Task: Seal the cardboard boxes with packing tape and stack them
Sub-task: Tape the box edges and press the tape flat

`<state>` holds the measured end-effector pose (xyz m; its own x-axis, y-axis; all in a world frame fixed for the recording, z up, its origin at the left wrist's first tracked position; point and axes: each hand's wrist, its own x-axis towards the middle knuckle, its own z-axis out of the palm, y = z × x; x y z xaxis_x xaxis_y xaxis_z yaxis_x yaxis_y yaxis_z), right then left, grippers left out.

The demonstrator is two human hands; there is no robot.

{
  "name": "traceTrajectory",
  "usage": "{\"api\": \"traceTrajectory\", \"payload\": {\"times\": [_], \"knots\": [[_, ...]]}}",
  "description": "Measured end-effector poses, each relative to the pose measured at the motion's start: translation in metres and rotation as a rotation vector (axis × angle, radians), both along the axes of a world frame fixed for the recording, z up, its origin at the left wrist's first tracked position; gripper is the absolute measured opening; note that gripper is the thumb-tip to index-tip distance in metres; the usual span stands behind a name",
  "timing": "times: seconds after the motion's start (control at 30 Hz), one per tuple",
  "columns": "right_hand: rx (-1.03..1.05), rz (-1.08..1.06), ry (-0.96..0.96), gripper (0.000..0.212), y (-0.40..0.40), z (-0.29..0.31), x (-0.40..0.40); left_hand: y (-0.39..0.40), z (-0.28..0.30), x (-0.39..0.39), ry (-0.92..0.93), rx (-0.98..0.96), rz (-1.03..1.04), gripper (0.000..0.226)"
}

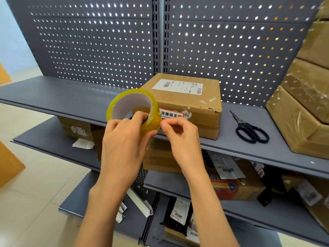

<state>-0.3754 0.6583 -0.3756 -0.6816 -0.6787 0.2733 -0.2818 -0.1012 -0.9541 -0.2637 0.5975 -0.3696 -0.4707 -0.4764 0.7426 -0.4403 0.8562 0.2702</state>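
The tape roll (135, 111) is glossy, translucent yellow plastic film on a matt white card core. The box (185, 102) is matt brown cardboard, scuffed and torn at one corner, with a smooth white paper label (178, 86). The shelf (53, 95) is smooth grey painted metal with a dull sheen, and so is the perforated panel (222, 47). The scissors (249, 129) have shiny metal blades and glossy black plastic handles. The stacked boxes (302, 111) are cardboard under shiny, wrinkled clear tape.
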Motion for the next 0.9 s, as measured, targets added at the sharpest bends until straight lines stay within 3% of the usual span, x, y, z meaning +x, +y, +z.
{"api": "traceTrajectory", "payload": {"times": [0.17, 0.33, 0.43, 0.5, 0.57, 0.77, 0.9], "knots": [[0.277, -0.060, 0.294, 0.009, 0.005, 0.011, 0.000, -0.003, -0.014, -0.004, 0.044, 0.154, -0.055, 0.026], [0.283, -0.019, 0.365, 0.009, 0.006, 0.014, 0.009, -0.009, -0.018, -0.005, 0.081, 0.230, -0.071, 0.027], [0.178, 0.050, 0.353, 0.008, 0.006, 0.013, 0.003, -0.011, -0.016, -0.002, 0.065, 0.239, -0.102, 0.027], [0.151, 0.123, 0.265, 0.020, 0.008, 0.013, -0.004, -0.012, -0.017, 0.001, 0.036, 0.255, -0.131, 0.026], [0.107, 0.173, 0.171, 0.017, 0.008, 0.013, -0.010, -0.014, -0.018, 0.005, 0.037, 0.291, -0.188, 0.027], [0.076, 0.115, 0.106, 0.015, 0.000, 0.006, -0.017, -0.013, -0.023, 0.007, 0.089, 0.757, -0.467, 0.042], [0.145, 0.071, 0.199, 0.012, -0.002, 0.006, -0.016, -0.015, -0.027, 0.008, 0.005, 0.805, -0.459, 0.046]]}}
